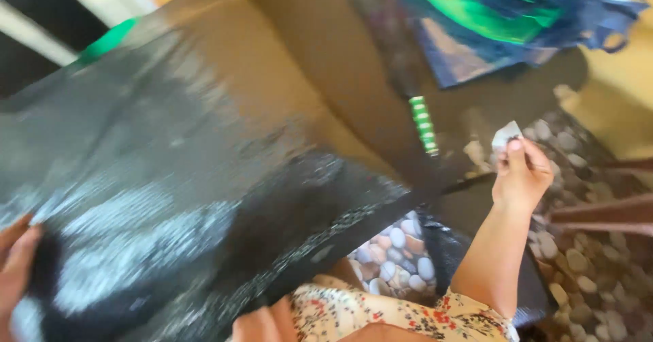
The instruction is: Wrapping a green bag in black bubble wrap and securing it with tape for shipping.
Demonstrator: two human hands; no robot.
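Observation:
A large black glittery fabric (156,199) spreads across the left and middle of the head view, blurred by motion. My left hand (15,260) grips its lower left edge. My right hand (520,175) is raised at the right, pinching a small white piece (507,134) and what looks like a thin needle between the fingers. A green-and-white striped band (423,124) runs along a dark strip of cloth just left of that hand.
A brown sofa (272,63) lies behind the fabric. Green and blue cloth (503,9) is piled at the top right. A pebble-patterned floor mat (598,260) covers the floor at the right, with dark wooden furniture legs (605,213) over it.

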